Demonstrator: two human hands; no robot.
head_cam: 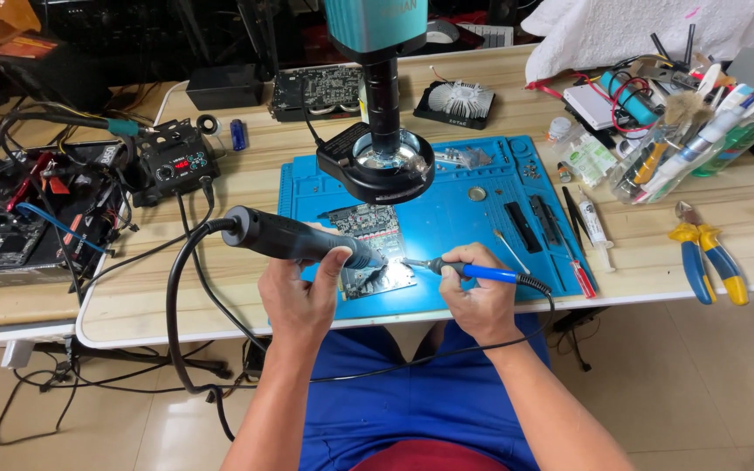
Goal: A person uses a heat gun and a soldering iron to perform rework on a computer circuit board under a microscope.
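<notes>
Blue mat (482, 218): circuit board (373, 249) lies on it.
Left hand (300, 296): closed around hot-air wand (294, 237).
Right hand (475, 295): gripping blue-handled soldering iron (469, 271).

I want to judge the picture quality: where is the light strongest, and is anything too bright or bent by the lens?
Head view: the ring lamp lights the circuit board so strongly that it glares white near the tool tips; the left hand and right hand are sharp; the table edge curves, showing wide-lens distortion; the back stays dark.
</notes>
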